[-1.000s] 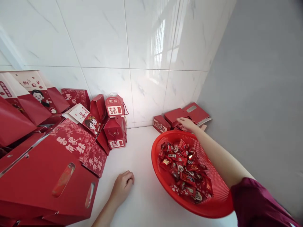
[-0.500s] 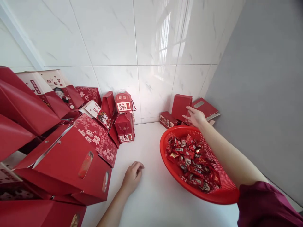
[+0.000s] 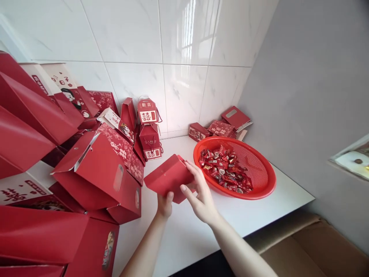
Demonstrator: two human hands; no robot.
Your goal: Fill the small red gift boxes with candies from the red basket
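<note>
A plain red cardboard candy box is held between both hands above the white table. My left hand grips its lower edge, thumb in front and the other fingers hidden behind. My right hand holds the right side, fingers along the edge and thumb bent near the front face. Just right of my hands stands a red plastic colander, partly filled with red-wrapped candies.
Many red gift boxes are piled on the left. Two small boxes with cords stand stacked by the tiled wall. More boxes lie behind the colander. A cardboard carton sits below the table's right edge.
My right hand has come back from behind the colander with a red box taken from there. My left hand has risen from the table and now holds it too. The view has shifted.
</note>
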